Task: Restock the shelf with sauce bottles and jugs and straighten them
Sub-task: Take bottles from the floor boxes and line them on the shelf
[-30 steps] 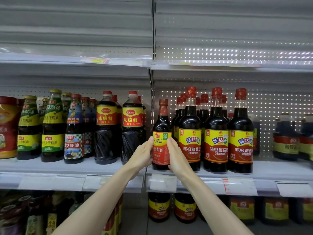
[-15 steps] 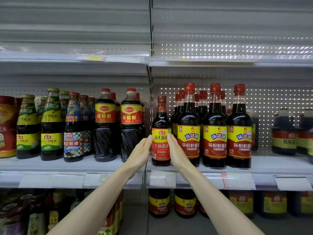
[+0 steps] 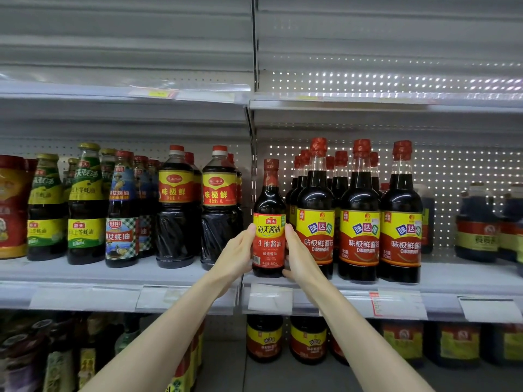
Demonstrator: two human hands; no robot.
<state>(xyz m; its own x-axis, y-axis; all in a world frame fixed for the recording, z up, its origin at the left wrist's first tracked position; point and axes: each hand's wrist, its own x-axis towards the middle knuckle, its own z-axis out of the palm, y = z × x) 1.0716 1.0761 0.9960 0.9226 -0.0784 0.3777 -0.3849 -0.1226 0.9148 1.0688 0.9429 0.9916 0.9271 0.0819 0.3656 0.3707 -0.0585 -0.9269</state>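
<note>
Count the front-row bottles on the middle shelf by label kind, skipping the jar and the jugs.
Green-label bottles: 2
Blue checked-label bottle: 1
Big red-band bottles: 2
Small red-label bottle: 1
Tall yellow-label bottles: 3
Total: 9

glossy bottle point(image 3: 268, 202), matt metal shelf point(image 3: 452, 275)

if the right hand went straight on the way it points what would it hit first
Probably the tall bottle right beside it: the right hand grips the small bottle and points up into the narrow gap between the two. Depth is hard to judge.
</note>
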